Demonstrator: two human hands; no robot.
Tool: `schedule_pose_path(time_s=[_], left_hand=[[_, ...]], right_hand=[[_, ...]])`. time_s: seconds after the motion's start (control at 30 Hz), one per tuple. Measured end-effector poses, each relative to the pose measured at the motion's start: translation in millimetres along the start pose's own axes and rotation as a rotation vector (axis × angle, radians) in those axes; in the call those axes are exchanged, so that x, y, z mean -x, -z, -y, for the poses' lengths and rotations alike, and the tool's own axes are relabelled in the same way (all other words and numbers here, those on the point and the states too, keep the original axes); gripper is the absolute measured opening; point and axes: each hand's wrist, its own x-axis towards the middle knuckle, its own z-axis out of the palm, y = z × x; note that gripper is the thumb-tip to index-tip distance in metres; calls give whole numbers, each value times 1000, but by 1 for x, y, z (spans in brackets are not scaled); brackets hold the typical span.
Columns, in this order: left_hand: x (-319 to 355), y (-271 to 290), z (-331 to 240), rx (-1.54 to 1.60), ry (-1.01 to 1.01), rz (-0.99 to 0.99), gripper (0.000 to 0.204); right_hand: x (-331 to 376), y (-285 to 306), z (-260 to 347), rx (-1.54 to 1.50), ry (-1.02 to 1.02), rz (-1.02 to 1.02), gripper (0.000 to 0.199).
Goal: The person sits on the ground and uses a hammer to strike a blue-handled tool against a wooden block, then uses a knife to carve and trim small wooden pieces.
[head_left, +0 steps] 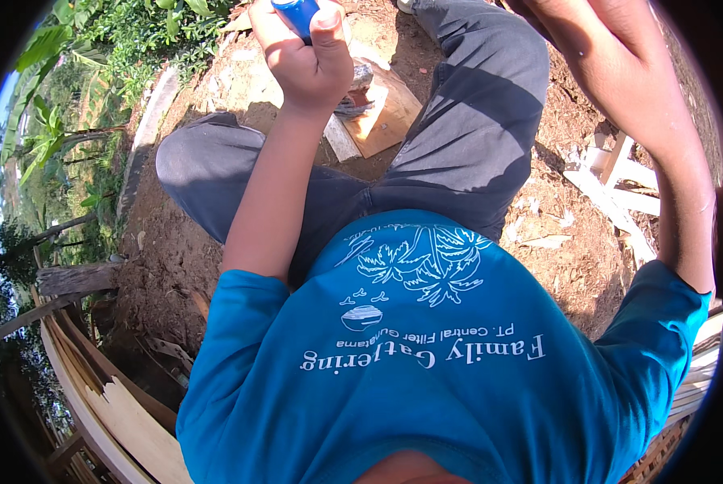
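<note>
My left hand (313, 60) is closed around a blue object with a smooth, rounded end (298, 14) at the top of the view. The rest of that object runs out of the picture, so its kind does not show. Raised at the top right is my right hand (599, 32), cut off by the upper edge with its fingers mostly hidden. Beyond my lap, a flat wooden board (394, 113) lies on the ground between my legs. A rough, weathered piece of wood (360, 90) rests on it, partly behind my left hand.
A pale wood strip (341, 139) lies beside the board. Broken pale slats (612, 202) and wood chips litter the soil on the right. Green plants (144, 48) grow at the far left. A grey log (75, 280) and long planks (127, 419) are at the lower left.
</note>
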Motion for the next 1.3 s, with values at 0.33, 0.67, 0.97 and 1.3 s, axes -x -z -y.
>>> schedule_pose_path(time_s=[0.33,0.67,0.97,1.3], left_hand=[[-7,-4,-14,372,110,122,49],[-12,-6,-16,432,133,141,43],[2,-5,2,186,-32,28,43],[9,0,10,12,96,110,38]], right_hand=[[-6,4,13,23,-180,88,22],[-16,26,-20,-77,-264,504,24],[-10,22,17,168,-123,310,20],[-13,25,-13,-84,-146,227,23]])
